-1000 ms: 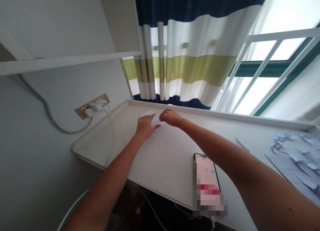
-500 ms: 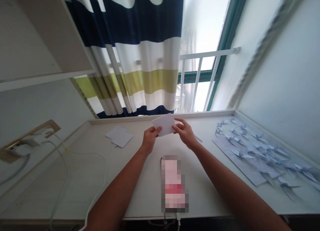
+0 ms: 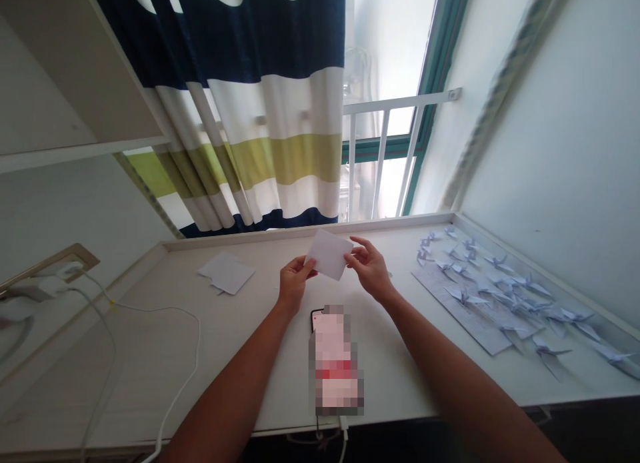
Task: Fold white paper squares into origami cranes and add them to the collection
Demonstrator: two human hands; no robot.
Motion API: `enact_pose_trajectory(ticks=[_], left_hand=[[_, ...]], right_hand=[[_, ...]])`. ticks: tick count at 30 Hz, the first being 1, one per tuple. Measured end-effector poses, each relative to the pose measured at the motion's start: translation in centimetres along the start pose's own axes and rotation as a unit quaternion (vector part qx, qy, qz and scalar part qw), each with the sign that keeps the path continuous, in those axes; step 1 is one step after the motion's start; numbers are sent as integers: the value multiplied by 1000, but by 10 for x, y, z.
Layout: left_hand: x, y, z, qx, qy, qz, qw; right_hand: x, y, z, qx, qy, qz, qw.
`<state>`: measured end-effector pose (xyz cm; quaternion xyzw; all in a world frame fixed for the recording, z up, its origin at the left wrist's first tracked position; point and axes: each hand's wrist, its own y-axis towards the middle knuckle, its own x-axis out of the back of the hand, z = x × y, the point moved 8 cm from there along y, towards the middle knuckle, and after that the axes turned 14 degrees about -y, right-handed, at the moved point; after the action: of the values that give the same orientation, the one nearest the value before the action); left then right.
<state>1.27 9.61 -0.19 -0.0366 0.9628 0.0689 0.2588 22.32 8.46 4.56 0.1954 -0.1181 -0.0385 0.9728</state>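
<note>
A square sheet of white paper (image 3: pixel 330 255) is held up above the desk, turned so one corner points upward. My left hand (image 3: pixel 295 281) pinches its left corner between thumb and fingers. On the other side, my right hand (image 3: pixel 369 266) grips the right corner with the thumb in front, the index finger stretched out above the edge. The sheet looks flat, and any crease is too faint to make out. Below the hands lies a phone (image 3: pixel 334 356) with a pixelated screen and a cable at its lower end.
Loose white paper squares (image 3: pixel 229 273) lie at left on the white desk (image 3: pixel 240 356). Several folded paper cranes (image 3: pixel 500 293) spread over the right side, some on a printed sheet (image 3: pixel 480 333). A white cable (image 3: pixel 193 356) runs from the wall socket (image 3: pixel 55 269). A striped curtain (image 3: pixel 280 116) hangs behind.
The paper has rotated in my hands, one corner now pointing up. My view has shifted slightly right, so the desk things appear further left. Both hands keep their hold.
</note>
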Motion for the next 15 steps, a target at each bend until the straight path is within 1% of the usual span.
enact_pose_trajectory(ticks=[2, 4, 6, 8, 13, 15], left_hand=[[-1, 0, -1, -7, -4, 2, 1000], [-1, 0, -2, -18, 0, 1, 1000], [1, 1, -4, -32, 8, -5, 999], [3, 3, -7, -47, 18, -6, 999], [5, 9, -20, -90, 54, 28, 994], [6, 11, -23, -95, 68, 41, 992]], right_hand=[[-2, -1, 1, 8, -1, 7, 1000], [0, -2, 2, 13, -10, 2, 1000], [2, -2, 4, 11, -14, -7, 1000], [2, -3, 5, 9, -15, -2, 1000], [4, 0, 0, 2, -18, -3, 1000], [5, 2, -4, -4, -20, 3, 1000]])
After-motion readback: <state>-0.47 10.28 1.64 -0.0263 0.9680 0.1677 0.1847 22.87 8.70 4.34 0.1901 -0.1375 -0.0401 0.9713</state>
